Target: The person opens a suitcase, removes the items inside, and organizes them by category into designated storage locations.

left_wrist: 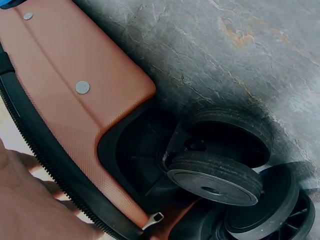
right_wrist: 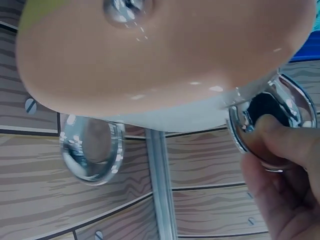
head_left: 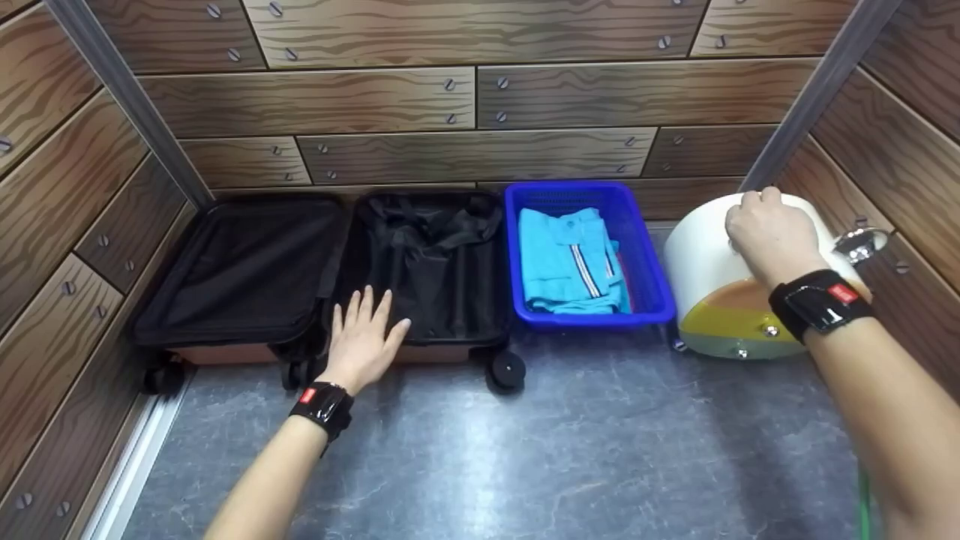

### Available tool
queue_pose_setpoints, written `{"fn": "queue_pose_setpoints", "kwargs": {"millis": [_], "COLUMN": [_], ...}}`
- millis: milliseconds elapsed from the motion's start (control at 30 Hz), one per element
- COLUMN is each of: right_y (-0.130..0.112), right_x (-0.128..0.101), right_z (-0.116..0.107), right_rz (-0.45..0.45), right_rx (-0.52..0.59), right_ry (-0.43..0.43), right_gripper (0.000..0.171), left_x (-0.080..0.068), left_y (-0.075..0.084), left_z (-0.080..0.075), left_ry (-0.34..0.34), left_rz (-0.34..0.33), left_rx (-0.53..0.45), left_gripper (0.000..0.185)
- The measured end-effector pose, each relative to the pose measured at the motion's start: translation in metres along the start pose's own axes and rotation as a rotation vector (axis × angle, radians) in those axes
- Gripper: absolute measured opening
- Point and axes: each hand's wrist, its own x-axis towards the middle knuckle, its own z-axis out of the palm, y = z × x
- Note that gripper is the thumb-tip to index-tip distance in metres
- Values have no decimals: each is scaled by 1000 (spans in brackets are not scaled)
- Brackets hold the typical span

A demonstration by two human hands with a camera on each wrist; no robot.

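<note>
My left hand lies with straight, spread fingers over the near edge of an open suitcase, by the seam between its two halves. In the left wrist view, part of that hand shows beside the zipper rim of the pinkish-brown shell; whether it touches is unclear. My right hand grips a chrome ring handle on a white rounded case, thumb and fingers around the ring. This case has an orange, yellow and green end panel with chrome knobs. A second ring hangs free.
A blue plastic basket with folded turquoise clothing stands between suitcase and white case. Black suitcase wheels stick out toward the front. Wood-patterned walls enclose the grey marbled floor.
</note>
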Motion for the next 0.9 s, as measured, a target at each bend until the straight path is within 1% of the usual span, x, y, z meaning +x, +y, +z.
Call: {"fn": "queue_pose_setpoints", "kwargs": {"millis": [100,200,300,467,667,733,833,900], "right_y": [1,0,0,-2,-6,-8,-12,-16], "right_x": [3,6,10,16,18,18,18,17], "right_z": [3,6,10,16,24,25,28,31], "right_rz": [-5,-7,3,29,83,105,139,143], "right_rx": [4,12,7,-32,-47,-41,-43,-47], "right_ry": [15,38,61,78,132,131,106,99], "right_gripper": [10,8,9,10,9,9,9,9], "left_x": [0,-1,-2,-3,-3,-2,0,1], "left_y": [1,0,-1,-2,1,1,2,2], "left_z": [-1,-1,-2,-2,-4,-4,-5,-6], "left_ry": [-1,-7,-7,-7,-10,-2,9,6], "left_rz": [0,-5,-3,-2,-1,2,5,3], "left_rx": [-6,8,13,9,13,14,14,21], "left_gripper": [74,74,74,74,74,73,73,73]}}
